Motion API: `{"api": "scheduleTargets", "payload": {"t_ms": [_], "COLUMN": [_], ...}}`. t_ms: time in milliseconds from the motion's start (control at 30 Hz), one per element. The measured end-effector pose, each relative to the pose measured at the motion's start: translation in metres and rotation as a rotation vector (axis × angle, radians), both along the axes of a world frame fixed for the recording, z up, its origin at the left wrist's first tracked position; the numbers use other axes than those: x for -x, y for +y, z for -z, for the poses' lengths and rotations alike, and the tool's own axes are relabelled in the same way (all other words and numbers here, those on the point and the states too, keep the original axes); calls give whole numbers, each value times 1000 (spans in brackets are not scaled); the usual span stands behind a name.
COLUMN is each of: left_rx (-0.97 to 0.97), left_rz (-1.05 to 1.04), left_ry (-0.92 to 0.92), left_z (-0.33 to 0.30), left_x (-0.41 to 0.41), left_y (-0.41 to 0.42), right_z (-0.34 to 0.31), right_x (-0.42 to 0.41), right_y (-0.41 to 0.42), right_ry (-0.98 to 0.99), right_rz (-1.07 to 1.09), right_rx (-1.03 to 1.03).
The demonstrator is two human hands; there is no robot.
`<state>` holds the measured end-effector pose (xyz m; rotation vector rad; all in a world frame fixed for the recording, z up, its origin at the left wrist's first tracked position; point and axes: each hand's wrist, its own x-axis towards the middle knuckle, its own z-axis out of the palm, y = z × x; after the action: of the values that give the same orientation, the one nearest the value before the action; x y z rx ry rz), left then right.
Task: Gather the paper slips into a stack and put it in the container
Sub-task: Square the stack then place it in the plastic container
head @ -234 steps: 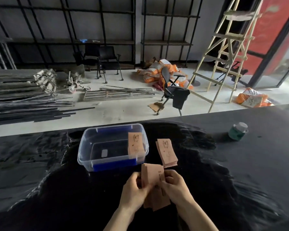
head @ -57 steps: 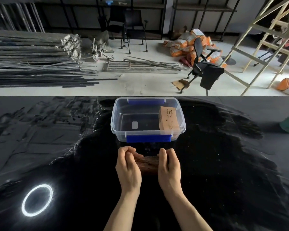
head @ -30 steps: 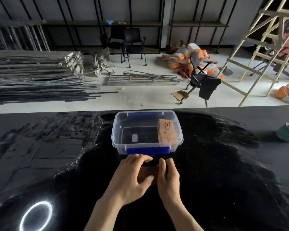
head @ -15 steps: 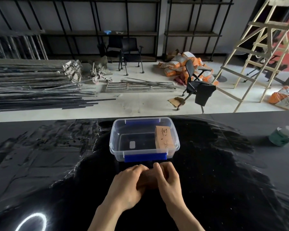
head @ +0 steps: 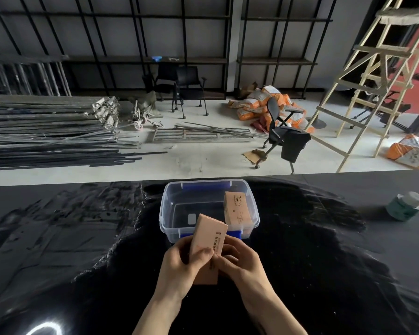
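A stack of tan paper slips point(head: 209, 235) with dark print stands tilted upward, just in front of the clear plastic container point(head: 166, 213). My left hand point(head: 183, 264) grips the stack's lower left side, thumb across its face. My right hand point(head: 240, 263) holds its lower right edge. The stack's top end overlaps the container's near wall with its blue clip. Inside the container, another tan stack of slips point(head: 237, 207) leans against the right wall.
The container sits on a glossy black table point(head: 82, 250). A green jar with a pale lid point(head: 405, 206) stands at the far right of the table. Beyond the table's far edge are floor clutter, chairs and a ladder.
Both hands have lifted the stack off the table and turned it up on end, its printed face now showing. Earlier it lay flat, pressed between my hands.
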<state>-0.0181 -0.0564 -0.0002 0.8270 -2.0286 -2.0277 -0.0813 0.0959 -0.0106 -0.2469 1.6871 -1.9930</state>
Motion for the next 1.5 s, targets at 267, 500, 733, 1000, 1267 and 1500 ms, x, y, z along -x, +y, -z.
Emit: {"api": "scheduleTargets", "payload": {"t_ms": [267,500,733,1000,1267,1500], "left_rx": [-82,-173,-172,-140,-105,-88], "left_rz": [13,-131,-208,-224,-219,-202], "left_ry": [15,77,125,137,70,-120], "left_z": [-1,-12,-30,-44,-53,-49], "left_x": [2,6,13,16,31,72], "left_y": [-3,-6,-12,-8,1,5], "right_z": [-6,-7,1,1,-8,11], "right_x": [3,24,45,26,2,76], "right_y": [-2,4,3,17,47,96], "right_ry": [78,975,1116,1110,1100,722], "right_rz": [26,215,-176,-210,-60,195], "right_rx": [-93,-746,-1170,-1186,-1031,-1272]}}
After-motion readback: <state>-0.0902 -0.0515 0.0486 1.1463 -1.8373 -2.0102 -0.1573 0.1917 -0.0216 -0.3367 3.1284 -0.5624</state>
